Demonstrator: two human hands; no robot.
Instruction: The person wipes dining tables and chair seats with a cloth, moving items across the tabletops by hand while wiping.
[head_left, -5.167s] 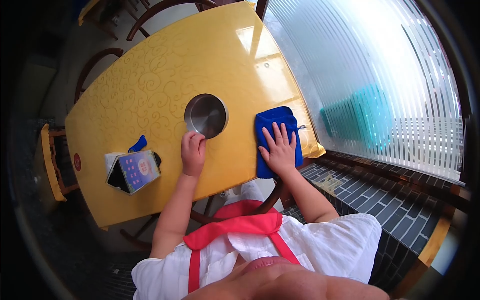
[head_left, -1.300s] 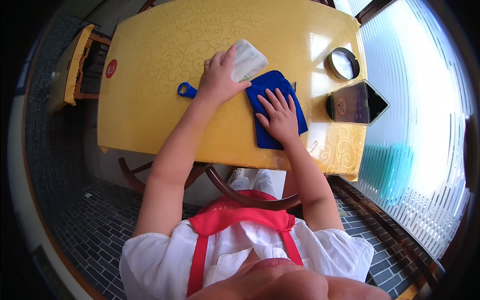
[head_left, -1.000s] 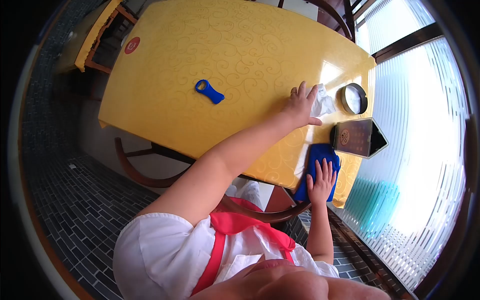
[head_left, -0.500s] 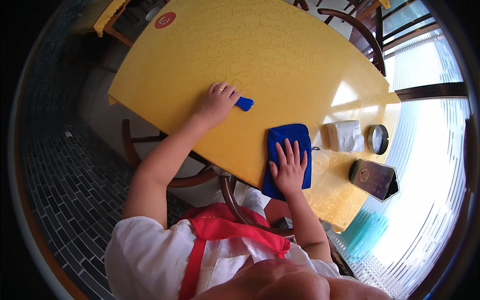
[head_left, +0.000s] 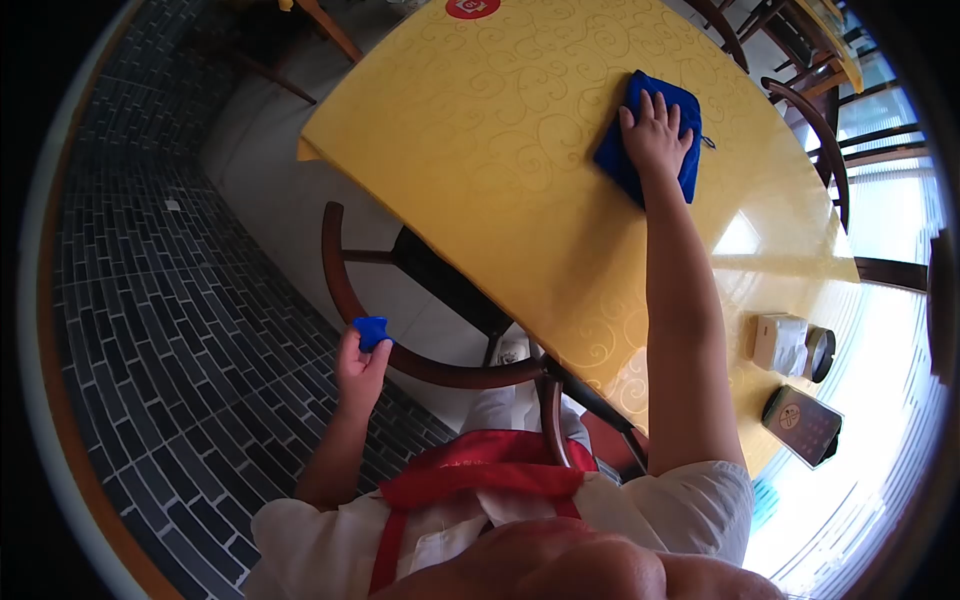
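My right hand (head_left: 657, 145) lies flat with spread fingers on a folded blue cloth (head_left: 616, 158), which rests on the far right part of the yellow-covered table (head_left: 480, 190). A small loop shows at the cloth's right edge. Off the table, to the left, my left hand (head_left: 358, 372) is closed on a small blue object (head_left: 371, 331). It is held above a wooden chair's curved arm, between thumb and fingers. Its kind is not clear, as the fingers cover part of it.
Near the window edge of the table stand a white paper packet (head_left: 778, 344), a round dark-rimmed dish (head_left: 820, 354) and a table sign (head_left: 803, 424). A red round sticker (head_left: 472, 7) marks the far edge. The wooden chair (head_left: 450, 374) is close before me; a dark brick wall (head_left: 190, 300) is at left.
My right hand and the cloth have moved away from me across the table. My left hand has come back off the table toward me, bringing the small blue object. The view has shifted.
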